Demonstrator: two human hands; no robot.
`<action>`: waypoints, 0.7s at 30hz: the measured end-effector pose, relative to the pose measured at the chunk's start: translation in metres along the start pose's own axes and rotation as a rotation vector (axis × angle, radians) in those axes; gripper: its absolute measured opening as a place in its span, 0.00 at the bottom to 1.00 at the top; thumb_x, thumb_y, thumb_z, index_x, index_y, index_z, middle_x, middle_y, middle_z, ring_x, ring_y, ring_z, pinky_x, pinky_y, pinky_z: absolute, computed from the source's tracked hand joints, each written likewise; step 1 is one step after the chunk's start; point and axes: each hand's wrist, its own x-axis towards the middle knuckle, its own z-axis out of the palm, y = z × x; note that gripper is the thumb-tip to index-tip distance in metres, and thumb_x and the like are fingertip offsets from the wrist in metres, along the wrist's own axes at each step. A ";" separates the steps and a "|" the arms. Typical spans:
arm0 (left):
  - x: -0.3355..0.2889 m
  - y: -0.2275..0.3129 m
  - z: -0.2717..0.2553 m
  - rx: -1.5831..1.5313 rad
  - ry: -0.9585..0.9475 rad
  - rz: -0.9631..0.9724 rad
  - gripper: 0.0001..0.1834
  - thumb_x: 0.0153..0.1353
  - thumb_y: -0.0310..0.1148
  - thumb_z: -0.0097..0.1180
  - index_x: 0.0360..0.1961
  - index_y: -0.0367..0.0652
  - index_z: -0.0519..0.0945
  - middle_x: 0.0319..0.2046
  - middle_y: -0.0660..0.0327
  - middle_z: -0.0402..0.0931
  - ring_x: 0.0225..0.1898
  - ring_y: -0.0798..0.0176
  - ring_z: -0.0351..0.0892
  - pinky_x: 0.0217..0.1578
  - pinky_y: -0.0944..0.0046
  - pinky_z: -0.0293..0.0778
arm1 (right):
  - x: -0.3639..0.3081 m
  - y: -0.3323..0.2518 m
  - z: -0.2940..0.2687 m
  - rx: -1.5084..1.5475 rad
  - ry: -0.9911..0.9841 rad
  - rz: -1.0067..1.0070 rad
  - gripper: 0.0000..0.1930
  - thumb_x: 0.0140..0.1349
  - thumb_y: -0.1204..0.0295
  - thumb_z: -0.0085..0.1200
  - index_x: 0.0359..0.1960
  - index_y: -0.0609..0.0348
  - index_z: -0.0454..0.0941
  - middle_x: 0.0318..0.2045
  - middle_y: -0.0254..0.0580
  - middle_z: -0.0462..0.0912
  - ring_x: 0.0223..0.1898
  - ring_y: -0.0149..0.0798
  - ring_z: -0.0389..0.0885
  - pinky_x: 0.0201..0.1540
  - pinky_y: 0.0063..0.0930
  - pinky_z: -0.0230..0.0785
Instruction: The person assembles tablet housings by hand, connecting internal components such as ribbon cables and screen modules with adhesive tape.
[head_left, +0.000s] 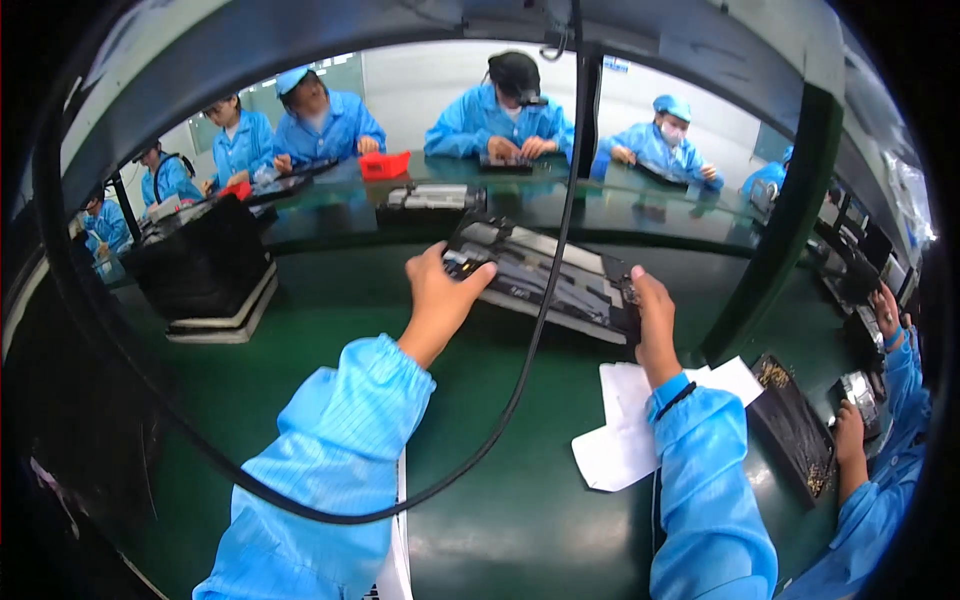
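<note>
An opened tablet-like device (510,270), dark-framed with grey and silver flat packs inside, is held tilted above the green bench. My left hand (440,305) grips its left end, thumb on top near a small board. My right hand (655,315) clasps the right end, its thumb on the upper corner and the other fingers mostly hidden. White paper sheets (620,430) lie beneath my right wrist. Just beyond the device, a similar opened unit (430,198) sits by the raised ledge.
A black cable (480,435) loops down in front of the device. Stacked black trays (195,270) stand left. At right are a dark tray (795,420) with small brass-coloured pieces, a green post (785,220) and a co-worker's hand (850,435). Across sit several co-workers and a red bin (385,165).
</note>
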 end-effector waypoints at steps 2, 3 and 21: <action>-0.005 0.009 -0.027 -0.097 0.105 -0.060 0.36 0.42 0.42 0.63 0.48 0.29 0.65 0.45 0.43 0.61 0.48 0.48 0.61 0.50 0.57 0.60 | -0.013 -0.027 0.017 0.140 -0.032 -0.084 0.30 0.53 0.59 0.54 0.48 0.76 0.65 0.44 0.52 0.72 0.46 0.37 0.69 0.51 0.24 0.58; -0.002 0.003 -0.041 -0.232 0.095 -0.075 0.34 0.44 0.41 0.62 0.48 0.30 0.66 0.45 0.46 0.61 0.47 0.51 0.63 0.49 0.59 0.61 | -0.019 -0.043 0.019 0.170 -0.037 -0.142 0.26 0.54 0.62 0.54 0.47 0.75 0.67 0.44 0.50 0.73 0.45 0.36 0.70 0.50 0.23 0.58; -0.155 0.072 -0.131 -0.471 0.062 -0.147 0.28 0.55 0.37 0.53 0.52 0.31 0.60 0.45 0.54 0.58 0.46 0.64 0.63 0.48 0.66 0.61 | -0.197 -0.139 -0.030 0.407 -0.192 0.244 0.20 0.53 0.74 0.50 0.48 0.71 0.66 0.39 0.43 0.75 0.38 0.33 0.75 0.43 0.24 0.67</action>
